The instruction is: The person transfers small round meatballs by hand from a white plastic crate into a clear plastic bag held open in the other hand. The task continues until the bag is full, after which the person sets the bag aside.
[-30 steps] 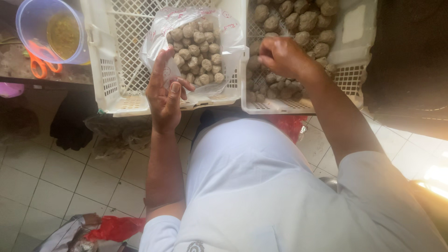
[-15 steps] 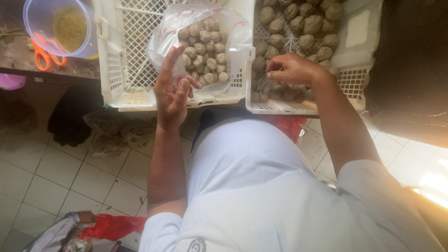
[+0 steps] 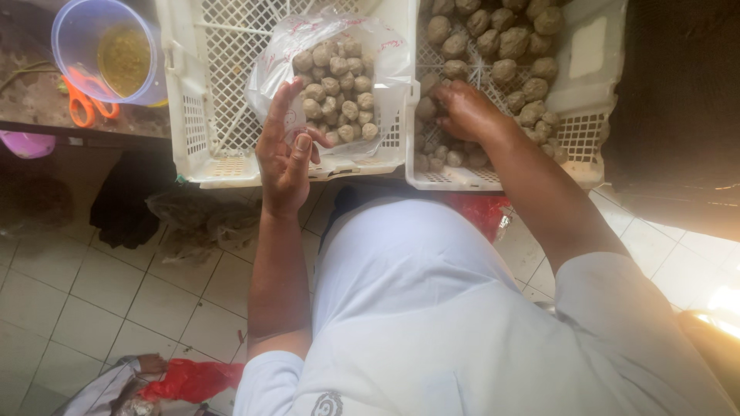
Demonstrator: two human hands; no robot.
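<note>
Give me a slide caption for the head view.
Left hand beside bagged meatballs; right hand in crate of loose meatballs.

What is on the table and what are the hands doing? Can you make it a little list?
left hand: open, palm up, at the edge of the clear bag
right hand: reaching into loose brown balls
clear bag: full of small brown balls, lying in the left white crate
right white crate: holds the loose balls
plastic bowl: far left
orange scissors: beside the bowl
</note>
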